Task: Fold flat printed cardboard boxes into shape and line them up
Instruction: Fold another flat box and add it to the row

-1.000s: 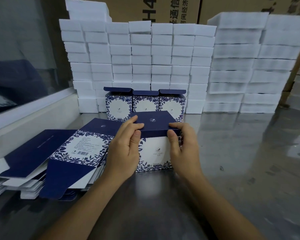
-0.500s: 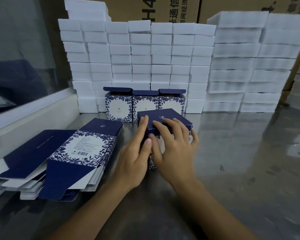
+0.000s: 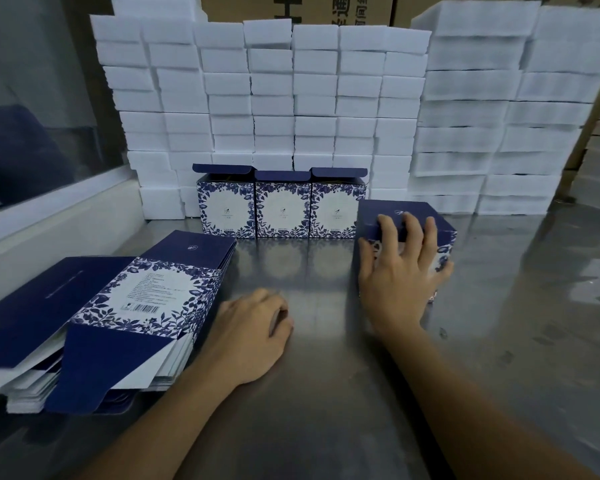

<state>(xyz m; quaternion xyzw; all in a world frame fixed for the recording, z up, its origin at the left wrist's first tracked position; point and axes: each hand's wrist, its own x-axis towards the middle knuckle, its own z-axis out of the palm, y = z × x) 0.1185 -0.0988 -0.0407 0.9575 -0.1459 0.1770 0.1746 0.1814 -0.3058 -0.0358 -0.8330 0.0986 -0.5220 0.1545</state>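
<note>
On the brown cartons behind the white stacks, big black print shows a cut-off "H" and the Chinese character "通", with a smaller line of characters underneath too clipped to read. The top sheet of the flat box stack carries a barcode and several lines of fine print, all too small to make out. The three standing boxes each bear a tiny emblem with unreadable lettering.

folded box | upright, right of three-box row | flat stack left
</note>
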